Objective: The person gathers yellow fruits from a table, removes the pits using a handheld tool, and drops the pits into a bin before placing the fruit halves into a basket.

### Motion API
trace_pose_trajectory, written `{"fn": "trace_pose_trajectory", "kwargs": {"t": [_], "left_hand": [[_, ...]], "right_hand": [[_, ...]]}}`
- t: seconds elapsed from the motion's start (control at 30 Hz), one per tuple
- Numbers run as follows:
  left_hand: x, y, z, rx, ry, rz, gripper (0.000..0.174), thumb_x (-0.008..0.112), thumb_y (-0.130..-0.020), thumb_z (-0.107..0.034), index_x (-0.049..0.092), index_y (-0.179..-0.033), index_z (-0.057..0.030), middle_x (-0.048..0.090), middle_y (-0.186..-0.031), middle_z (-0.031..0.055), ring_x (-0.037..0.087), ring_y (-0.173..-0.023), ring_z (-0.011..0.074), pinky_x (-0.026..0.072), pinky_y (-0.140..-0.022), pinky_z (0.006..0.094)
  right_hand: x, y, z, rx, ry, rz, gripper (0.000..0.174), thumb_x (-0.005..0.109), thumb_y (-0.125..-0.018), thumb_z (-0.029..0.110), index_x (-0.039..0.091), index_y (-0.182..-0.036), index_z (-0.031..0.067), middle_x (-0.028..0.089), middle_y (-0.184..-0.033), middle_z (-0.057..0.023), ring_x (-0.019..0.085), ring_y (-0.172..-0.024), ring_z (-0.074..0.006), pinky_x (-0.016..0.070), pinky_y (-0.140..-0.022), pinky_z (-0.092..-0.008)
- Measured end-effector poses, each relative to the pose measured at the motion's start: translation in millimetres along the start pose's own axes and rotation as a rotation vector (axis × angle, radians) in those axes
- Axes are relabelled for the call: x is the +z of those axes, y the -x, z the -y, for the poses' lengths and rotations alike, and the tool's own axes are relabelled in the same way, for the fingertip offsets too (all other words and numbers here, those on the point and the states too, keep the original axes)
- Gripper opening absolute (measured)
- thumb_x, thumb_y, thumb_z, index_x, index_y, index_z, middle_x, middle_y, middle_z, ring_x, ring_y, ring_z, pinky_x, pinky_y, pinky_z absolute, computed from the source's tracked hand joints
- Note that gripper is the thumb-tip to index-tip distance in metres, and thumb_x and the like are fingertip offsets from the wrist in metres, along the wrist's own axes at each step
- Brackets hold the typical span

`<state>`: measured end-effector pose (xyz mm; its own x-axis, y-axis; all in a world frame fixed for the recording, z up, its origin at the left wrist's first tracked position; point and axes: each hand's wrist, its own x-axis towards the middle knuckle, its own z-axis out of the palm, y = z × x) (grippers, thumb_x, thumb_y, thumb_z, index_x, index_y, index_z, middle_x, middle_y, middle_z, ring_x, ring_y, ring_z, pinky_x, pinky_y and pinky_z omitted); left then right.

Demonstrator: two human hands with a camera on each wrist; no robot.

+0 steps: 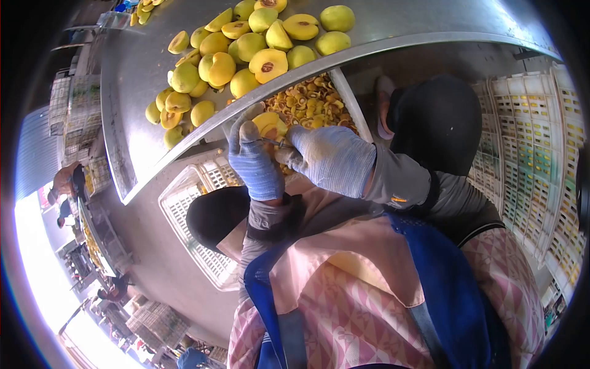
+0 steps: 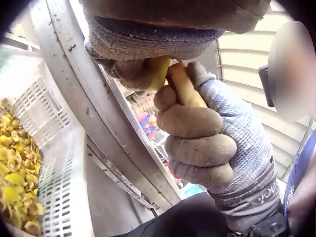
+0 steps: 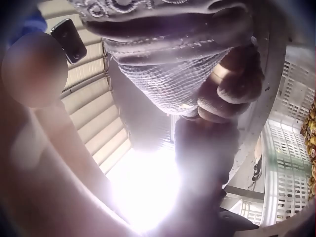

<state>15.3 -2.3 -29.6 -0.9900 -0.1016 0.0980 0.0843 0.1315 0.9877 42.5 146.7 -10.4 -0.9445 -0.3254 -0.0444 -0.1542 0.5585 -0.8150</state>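
Note:
My gloved left hand [image 1: 255, 161] holds a yellow peach half [image 1: 269, 124] over the front edge of the metal table. A sliver of the fruit's yellow flesh shows between fingers in the left wrist view. In my gloved right hand [image 1: 335, 157] is a small tool with a tan handle [image 2: 185, 86], its thin metal end [image 1: 279, 144] right at the fruit. Fingers curl round the handle; the tip is hidden. Whole and halved peaches [image 1: 252, 46] are piled on the table just beyond both hands. The right wrist view is partly washed out by glare.
Below the hands, a container holds cut yellow scraps [image 1: 313, 101]. The raised rim of the metal table [image 1: 369, 48] runs past my hands. A white crate [image 1: 212, 264] stands beside one knee, and tall crates [image 1: 522, 154] line the right. Other people work far left.

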Motion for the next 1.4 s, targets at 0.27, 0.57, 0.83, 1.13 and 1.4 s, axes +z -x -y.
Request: {"fn": "trace_pose_trajectory", "kwargs": {"t": [0.27, 0.57, 0.83, 1.13, 1.4], "left_hand": [[-1, 7, -3, 0.177, -0.152, -0.028, 0.059, 0.048, -0.101, -0.05, 0.06, -0.122, 0.0032, 0.064, -0.115, 0.012, 0.064, -0.099, 0.0189, 0.0528, -0.084, 0.0293], [2, 5, 4, 0.12, -0.065, -0.049, 0.051, 0.051, -0.102, -0.043, 0.06, -0.122, 0.0023, 0.064, -0.111, 0.0106, 0.063, -0.095, 0.017, 0.053, -0.083, 0.0285], [0, 3, 3, -0.021, 0.168, -0.048, 0.052, 0.05, -0.102, -0.043, 0.059, -0.121, 0.005, 0.064, -0.108, 0.0138, 0.064, -0.096, 0.0178, 0.0531, -0.085, 0.0295], [-3, 7, 3, 0.026, 0.111, -0.046, 0.044, 0.044, -0.106, -0.031, 0.059, -0.119, 0.0081, 0.061, -0.118, 0.0142, 0.065, -0.098, 0.02, 0.0541, -0.086, 0.0323], [-14, 11, 14, -0.004, 0.252, 0.003, 0.041, 0.044, -0.106, -0.028, 0.06, -0.118, 0.0075, 0.064, -0.105, 0.0132, 0.067, -0.094, 0.0207, 0.0548, -0.084, 0.0326]], "right_hand": [[5, -4, -9, -0.024, -0.44, 0.061, 0.032, 0.054, -0.101, 0.03, 0.063, -0.101, -0.0004, 0.067, -0.079, -0.0173, 0.066, -0.072, -0.0364, 0.0512, -0.065, -0.042], [-4, -2, -4, 0.134, -0.486, 0.17, 0.029, 0.056, -0.1, 0.03, 0.062, -0.103, 0.0008, 0.067, -0.081, -0.0184, 0.067, -0.073, -0.0358, 0.0526, -0.065, -0.0408], [10, 0, -13, -0.133, -0.142, -0.125, 0.037, 0.057, -0.098, 0.035, 0.059, -0.105, -0.0012, 0.066, -0.073, -0.0198, 0.066, -0.068, -0.039, 0.0526, -0.063, -0.0455], [6, 2, -1, -0.067, -0.344, -0.012, 0.032, 0.057, -0.099, 0.024, 0.06, -0.117, -0.0029, 0.068, -0.097, -0.0248, 0.066, -0.092, -0.0413, 0.0526, -0.078, -0.0424], [14, -5, -8, 0.049, -0.527, 0.142, 0.031, 0.058, -0.1, 0.025, 0.064, -0.111, -0.0036, 0.069, -0.099, -0.0176, 0.066, -0.093, -0.027, 0.0504, -0.083, -0.0363]]}}
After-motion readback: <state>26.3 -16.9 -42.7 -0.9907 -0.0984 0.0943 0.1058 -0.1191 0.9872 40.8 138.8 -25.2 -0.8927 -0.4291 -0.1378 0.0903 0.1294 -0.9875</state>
